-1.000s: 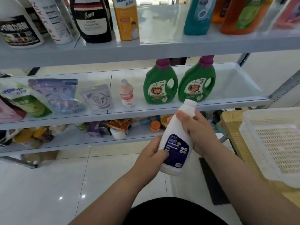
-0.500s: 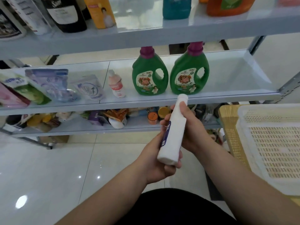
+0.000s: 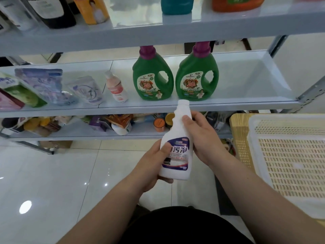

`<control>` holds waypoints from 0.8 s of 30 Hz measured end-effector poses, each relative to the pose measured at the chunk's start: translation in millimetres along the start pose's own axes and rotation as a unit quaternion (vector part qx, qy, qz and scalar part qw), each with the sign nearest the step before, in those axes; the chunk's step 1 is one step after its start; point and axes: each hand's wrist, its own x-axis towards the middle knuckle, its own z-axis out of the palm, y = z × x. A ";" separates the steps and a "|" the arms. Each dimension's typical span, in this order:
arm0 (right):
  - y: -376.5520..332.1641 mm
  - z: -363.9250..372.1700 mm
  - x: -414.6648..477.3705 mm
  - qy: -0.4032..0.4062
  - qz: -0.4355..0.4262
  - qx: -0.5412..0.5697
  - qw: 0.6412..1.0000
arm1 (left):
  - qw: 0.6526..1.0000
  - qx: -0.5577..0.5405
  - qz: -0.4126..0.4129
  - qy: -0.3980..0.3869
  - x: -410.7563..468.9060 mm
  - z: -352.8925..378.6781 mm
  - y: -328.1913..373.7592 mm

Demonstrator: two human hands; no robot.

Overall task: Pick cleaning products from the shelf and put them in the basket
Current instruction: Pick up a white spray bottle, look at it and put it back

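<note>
White plastic bottle with purple label [image 3: 177, 141] has turned in your hands: half second ago narrow side faced you, now label faces you, cap up. Your left hand [image 3: 151, 166] grips lower body, thumb on label. Your right hand [image 3: 204, 138] holds shoulder below cap. Bottle is in air before grey metal shelf [image 3: 228, 107], well apart from white perforated plastic basket [image 3: 281, 118] at right. Probably label check is finished; placing in basket is not yet done.

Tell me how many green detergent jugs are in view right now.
2. The left green jug and the right green jug stand side by side on the middle shelf; more could sit out of frame.
</note>
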 end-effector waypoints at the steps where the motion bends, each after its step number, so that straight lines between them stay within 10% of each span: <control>1: 0.5 2.8 0.1 -0.008 -0.015 -0.013 1.000 | 0.998 0.057 0.025 0.011 1.0 -2.3 -1.0; 6: -16.3 16.2 6.3 -0.043 -0.111 -0.198 0.973 | 0.950 0.253 0.115 0.142 7.5 -35.7 -3.8; 14: -49.1 53.2 33.2 -0.012 -0.191 -0.567 0.801 | 0.855 0.459 0.210 0.117 19.7 -111.1 28.4; 24: -100.1 128.3 31.3 -0.075 -0.461 -0.575 0.672 | 0.939 0.290 0.156 -0.098 25.7 -189.7 71.5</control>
